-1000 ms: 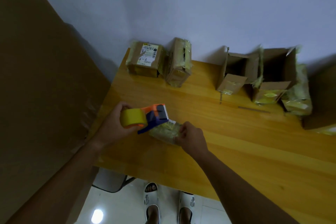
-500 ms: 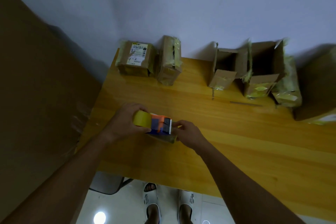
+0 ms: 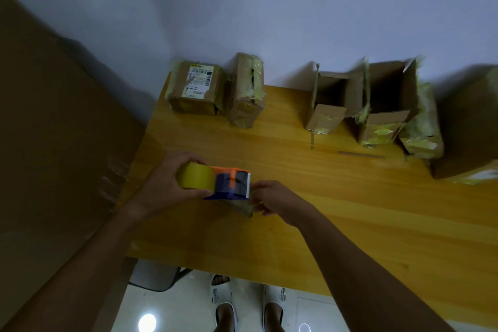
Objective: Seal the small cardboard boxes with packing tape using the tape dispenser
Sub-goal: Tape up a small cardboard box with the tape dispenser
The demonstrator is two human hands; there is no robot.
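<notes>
An orange and blue tape dispenser [image 3: 229, 183] with a yellow tape roll [image 3: 195, 176] lies across a small taped cardboard box [image 3: 242, 207] near the table's front left. My left hand [image 3: 167, 186] grips the roll end of the dispenser. The box is mostly hidden beneath the dispenser and my hands. My right hand [image 3: 275, 201] holds the box at its right end, just beyond the dispenser's toothed blade.
Two taped boxes [image 3: 196, 89] [image 3: 246, 91] stand at the back left of the wooden table [image 3: 350, 210]. Open boxes [image 3: 331, 100] [image 3: 388, 100] with loose tape sit at the back right, beside a larger box [image 3: 469, 127]. A brown panel [image 3: 54, 143] stands left.
The dispenser has tipped down from a raised tilt to lie flat over the small box and has slid right along it. My right hand stayed at the box's right end.
</notes>
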